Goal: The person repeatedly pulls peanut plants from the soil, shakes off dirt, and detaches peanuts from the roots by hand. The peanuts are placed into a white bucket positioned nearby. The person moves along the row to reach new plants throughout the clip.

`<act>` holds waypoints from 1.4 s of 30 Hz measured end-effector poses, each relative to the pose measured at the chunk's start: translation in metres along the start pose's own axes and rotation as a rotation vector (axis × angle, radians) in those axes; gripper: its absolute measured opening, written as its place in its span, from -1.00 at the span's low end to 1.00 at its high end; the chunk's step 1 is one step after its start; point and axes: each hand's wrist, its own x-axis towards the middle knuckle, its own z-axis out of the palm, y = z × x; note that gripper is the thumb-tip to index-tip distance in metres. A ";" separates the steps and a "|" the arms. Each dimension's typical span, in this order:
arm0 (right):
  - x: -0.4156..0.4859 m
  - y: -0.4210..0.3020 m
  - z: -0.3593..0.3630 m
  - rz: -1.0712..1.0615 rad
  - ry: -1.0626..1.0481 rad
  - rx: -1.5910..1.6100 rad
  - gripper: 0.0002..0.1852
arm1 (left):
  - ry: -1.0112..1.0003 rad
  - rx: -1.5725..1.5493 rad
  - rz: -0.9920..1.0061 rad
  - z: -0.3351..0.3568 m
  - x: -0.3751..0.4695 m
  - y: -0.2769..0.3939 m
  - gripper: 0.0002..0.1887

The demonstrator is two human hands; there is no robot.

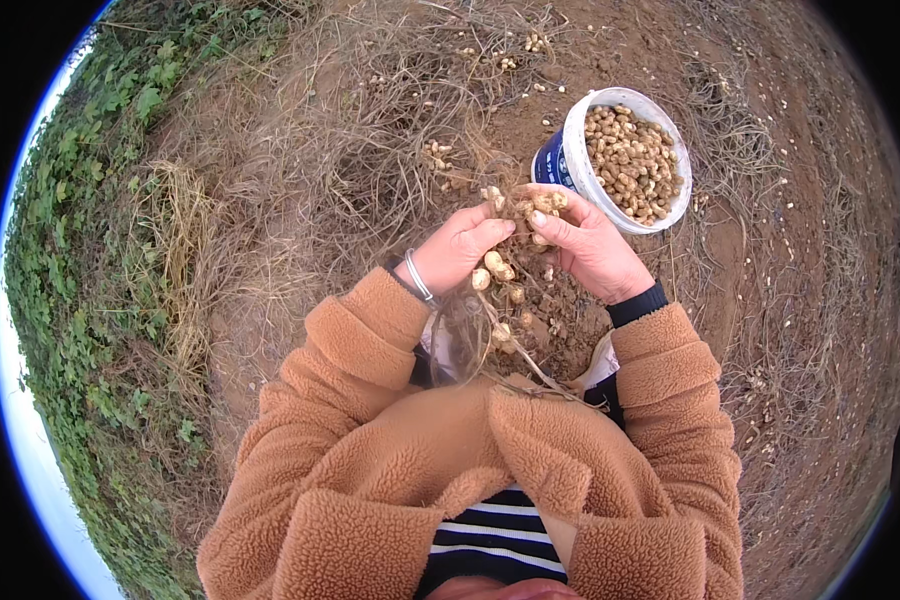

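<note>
A dried peanut plant (521,350) hangs between my hands, its stem trailing back towards my lap. My left hand (457,251), with a silver bangle at the wrist, grips the plant among its roots and pods. Several peanut pods (499,266) dangle just below those fingers. On the other side, my right hand (596,244) has thumb and fingers closed around a cluster of peanut pods (544,202). Just beyond the right hand stands a white and blue plastic bucket (574,161), tilted in view and well filled with peanuts in their shells (634,165).
Heaps of dry peanut plants (390,127) lie on the soil ahead and to the left, some with pods attached. Loose pods (508,63) dot the ground. A bundle of straw (180,255) and green leafy plants (67,225) line the left. Brown soil (810,247) spreads rightward.
</note>
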 end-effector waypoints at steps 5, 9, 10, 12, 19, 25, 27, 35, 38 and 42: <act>0.001 0.005 0.010 0.065 0.071 0.146 -0.61 | 0.071 0.056 -0.082 0.004 0.005 -0.003 -0.65; 0.012 0.012 0.015 0.184 0.267 -0.016 -0.65 | 0.101 0.140 -0.072 0.015 0.007 -0.010 -0.73; 0.012 0.014 0.015 0.169 0.284 0.030 -0.73 | 0.112 0.102 -0.066 0.017 0.007 -0.011 -0.73; 0.012 0.017 0.015 0.078 0.311 0.070 -0.77 | 0.107 0.023 -0.039 0.019 0.007 -0.013 -0.73; 0.011 0.015 0.018 -0.108 0.373 -0.094 -0.90 | 0.175 0.059 0.064 0.030 0.014 -0.013 -0.74; 0.010 0.006 0.006 -0.055 0.238 0.171 -0.94 | 0.139 -0.085 0.044 0.032 0.013 -0.005 -0.73; 0.012 0.004 -0.001 -0.074 0.194 0.299 -0.95 | 0.103 -0.113 0.043 0.028 0.013 -0.001 -0.71; 0.045 -0.013 -0.065 -0.220 0.508 0.361 -0.67 | -0.054 -0.196 0.002 0.011 0.019 0.004 -0.73; 0.051 -0.023 -0.102 -0.285 0.685 0.176 -0.41 | -0.257 -0.210 0.050 0.006 0.019 0.005 -0.68; 0.048 -0.031 -0.125 -0.259 0.757 0.012 -0.40 | -0.360 -0.226 -0.015 0.002 0.017 0.008 -0.68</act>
